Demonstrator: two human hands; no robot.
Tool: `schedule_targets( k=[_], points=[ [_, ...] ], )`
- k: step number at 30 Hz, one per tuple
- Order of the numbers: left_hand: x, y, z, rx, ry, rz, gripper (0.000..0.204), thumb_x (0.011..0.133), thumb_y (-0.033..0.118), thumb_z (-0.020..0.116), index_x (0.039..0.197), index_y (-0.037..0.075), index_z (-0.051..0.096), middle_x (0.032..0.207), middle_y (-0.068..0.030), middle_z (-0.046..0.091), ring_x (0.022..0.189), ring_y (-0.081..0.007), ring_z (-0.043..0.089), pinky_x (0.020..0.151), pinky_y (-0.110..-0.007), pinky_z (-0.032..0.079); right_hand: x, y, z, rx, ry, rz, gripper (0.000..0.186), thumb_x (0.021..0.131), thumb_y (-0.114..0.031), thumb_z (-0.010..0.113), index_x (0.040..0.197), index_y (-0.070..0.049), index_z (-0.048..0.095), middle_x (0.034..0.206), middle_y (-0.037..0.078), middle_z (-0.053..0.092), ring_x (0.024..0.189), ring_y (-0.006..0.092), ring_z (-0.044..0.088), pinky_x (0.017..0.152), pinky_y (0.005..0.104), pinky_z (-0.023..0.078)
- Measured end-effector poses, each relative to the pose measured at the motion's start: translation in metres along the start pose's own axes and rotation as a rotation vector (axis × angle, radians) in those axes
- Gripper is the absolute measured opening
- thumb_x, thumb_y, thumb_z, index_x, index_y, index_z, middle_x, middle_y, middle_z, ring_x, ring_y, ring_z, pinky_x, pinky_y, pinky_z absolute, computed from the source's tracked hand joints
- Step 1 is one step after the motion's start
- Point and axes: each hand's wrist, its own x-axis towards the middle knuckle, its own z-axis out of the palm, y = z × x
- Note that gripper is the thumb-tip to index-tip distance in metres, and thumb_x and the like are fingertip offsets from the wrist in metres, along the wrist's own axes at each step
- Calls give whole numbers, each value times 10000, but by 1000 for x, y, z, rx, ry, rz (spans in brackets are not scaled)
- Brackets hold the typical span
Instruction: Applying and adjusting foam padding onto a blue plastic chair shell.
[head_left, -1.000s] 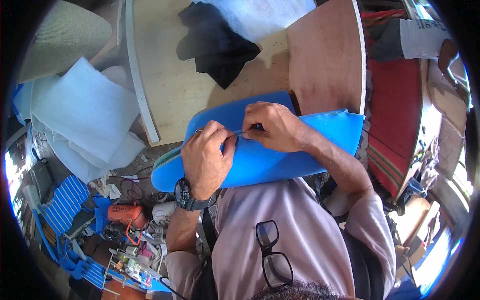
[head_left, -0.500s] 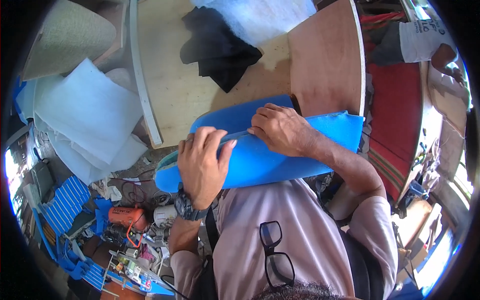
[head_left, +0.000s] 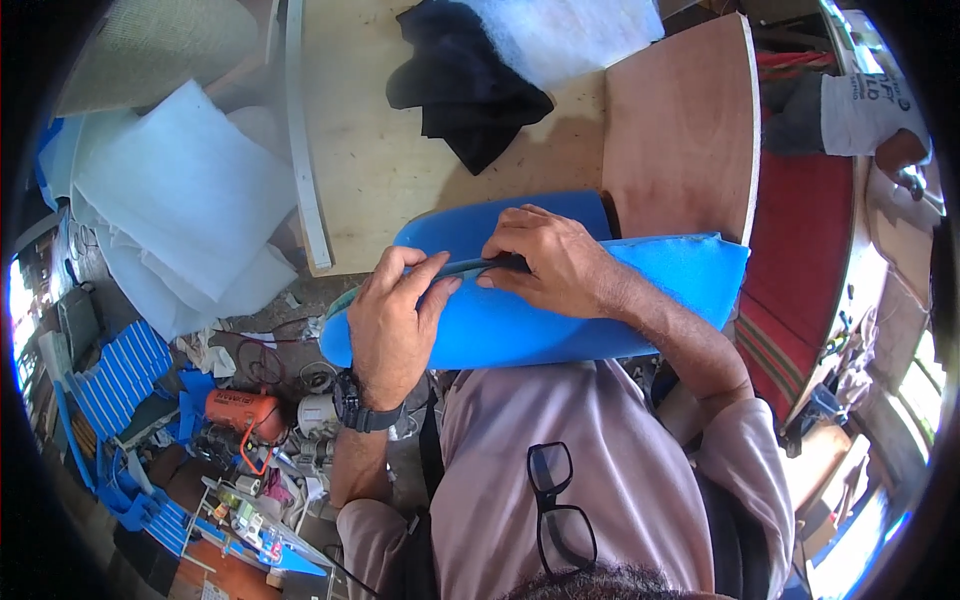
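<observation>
A long, smooth blue upholstery piece [head_left: 560, 325], folded over with a pale greenish layer showing at its edge, lies across my front. My left hand [head_left: 392, 315] pinches its upper edge between thumb and fingers, near the left end. To the right, my right hand [head_left: 550, 258] is closed on the same edge, thumb below and fingers above. A dark narrow gap runs along the edge between the two hands. Behind it another blue panel [head_left: 450, 228] stands against the wooden board.
A plywood board [head_left: 350, 160] with an upright panel [head_left: 680, 130] holds black cloth [head_left: 460, 90] and white batting [head_left: 560, 35]. White sheets [head_left: 190, 190] lie left; an orange tank [head_left: 243, 415] sits among clutter. Another person [head_left: 865, 115] is at the far right beside a red surface [head_left: 800, 230].
My right hand has shifted a little left along the edge, closer to my left hand. The dark gap between them shows more. The whole view has tilted slightly.
</observation>
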Motion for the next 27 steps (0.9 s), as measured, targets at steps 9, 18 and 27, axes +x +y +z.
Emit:
schedule_targets(
  k=[9,18,27],
  points=[
    [11,4,5,51,-60,25,95,831,40,676,888,-36,676,908,-195,607,870,-418,629,753,-478,494,22,5,28,-121,-43,194,265,898,-280,638,898,-22,701,962,204,725,888,412,719,759,498,592],
    [6,11,4,316,-24,184,208,895,198,661,962,17,738,953,-218,625,872,-444,604,794,-522,484,36,5,36,-252,-37,56,262,850,-205,671,924,36,741,929,231,738,941,401,724,838,499,588],
    [7,-6,11,284,-18,211,273,918,268,657,1002,20,735,953,-211,641,920,-442,615,832,-518,489,31,10,23,-195,-112,135,432,924,-355,656,1130,15,740,1114,249,724,1120,389,678,959,515,534]
  ],
)
